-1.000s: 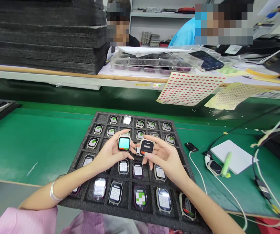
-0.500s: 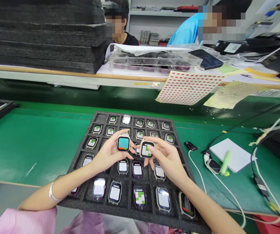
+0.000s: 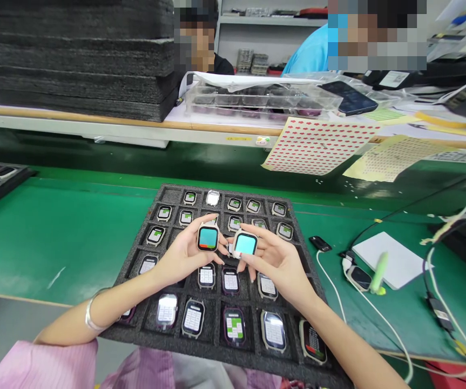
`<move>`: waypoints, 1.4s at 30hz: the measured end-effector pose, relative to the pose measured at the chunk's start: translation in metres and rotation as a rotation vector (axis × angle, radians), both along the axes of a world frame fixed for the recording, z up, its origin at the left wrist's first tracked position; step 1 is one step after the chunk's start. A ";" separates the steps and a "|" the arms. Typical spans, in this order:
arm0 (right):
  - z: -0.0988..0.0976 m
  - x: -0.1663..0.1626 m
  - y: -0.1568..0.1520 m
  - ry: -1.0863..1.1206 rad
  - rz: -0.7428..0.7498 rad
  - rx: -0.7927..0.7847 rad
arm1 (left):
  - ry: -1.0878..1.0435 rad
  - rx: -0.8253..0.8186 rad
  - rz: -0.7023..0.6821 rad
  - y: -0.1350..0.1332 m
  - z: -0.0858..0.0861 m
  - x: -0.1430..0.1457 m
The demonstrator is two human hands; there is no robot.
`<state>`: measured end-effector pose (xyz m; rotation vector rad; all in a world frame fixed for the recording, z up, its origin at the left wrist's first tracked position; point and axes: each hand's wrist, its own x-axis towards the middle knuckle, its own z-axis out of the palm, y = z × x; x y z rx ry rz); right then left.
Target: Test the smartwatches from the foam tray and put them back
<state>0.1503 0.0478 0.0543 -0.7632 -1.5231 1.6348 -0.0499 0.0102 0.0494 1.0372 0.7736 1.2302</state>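
My left hand (image 3: 186, 248) is closed around a smartwatch (image 3: 208, 237) without a strap, its screen teal with a red and orange strip at the bottom. Beside it, my right hand (image 3: 277, 254) grips a second smartwatch (image 3: 245, 243), with the thumb at the lower edge of its bright turquoise screen. Both watches are held face up above a black foam tray (image 3: 135, 294). In the tray's compartments lie several more watch bodies, such as a purple-framed one (image 3: 234, 327), most with white or green-and-white grids on their screens. My hands hide some of the middle compartments.
Black foam trays (image 3: 74, 65) are stacked on the shelf at left, near a clear plastic tray (image 3: 265, 102) and a phone (image 3: 350, 97). Cables, a white pad (image 3: 390, 259) and a green marker (image 3: 379, 273) lie at right. Another tray (image 3: 1, 181) sits far left. Two people are opposite.
The screen of the watch in my right hand has turned from a green-and-white grid to plain turquoise. My right thumb has slid from the screen down to its lower edge.
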 end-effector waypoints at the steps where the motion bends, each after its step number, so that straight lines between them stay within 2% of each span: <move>1: 0.000 0.000 0.000 -0.004 0.013 -0.003 | 0.001 0.000 0.002 0.000 0.000 0.000; 12: 0.004 0.007 0.002 -0.076 0.071 0.024 | 0.020 -0.024 0.000 0.002 -0.004 0.001; 14: 0.003 0.018 0.004 -0.186 0.011 0.120 | 0.049 -0.032 -0.021 0.001 -0.004 -0.001; 16: -0.001 0.036 0.010 -0.385 -0.096 0.300 | 0.128 -0.023 -0.060 0.001 -0.006 -0.008; 18: -0.008 0.059 0.019 -0.613 -0.181 0.495 | 0.338 0.048 -0.062 0.001 -0.009 -0.020; 21: -0.025 0.094 0.034 -0.846 -0.188 0.678 | 0.865 0.281 0.034 0.003 -0.018 -0.044; 23: -0.036 0.112 0.040 -0.926 -0.156 0.758 | 1.177 0.422 0.065 0.006 -0.026 -0.060; 26: -0.044 0.125 0.043 -1.005 -0.064 0.821 | 1.408 0.493 0.032 0.013 -0.037 -0.076; 30: -0.038 0.122 0.042 -1.057 -0.081 0.918 | 1.455 0.496 -0.004 0.020 -0.042 -0.084; 32: -0.032 0.113 0.043 -1.032 -0.087 0.965 | 1.488 0.510 -0.036 0.021 -0.038 -0.085; 35: -0.029 0.095 0.046 -1.004 -0.002 1.018 | 1.564 0.552 -0.063 0.022 -0.029 -0.082; 38: -0.029 0.075 0.048 -1.084 0.089 1.062 | 1.590 0.630 -0.074 0.026 -0.020 -0.069; 42: -0.025 0.059 0.050 -1.239 0.153 1.083 | 1.656 0.738 -0.231 0.036 -0.016 -0.039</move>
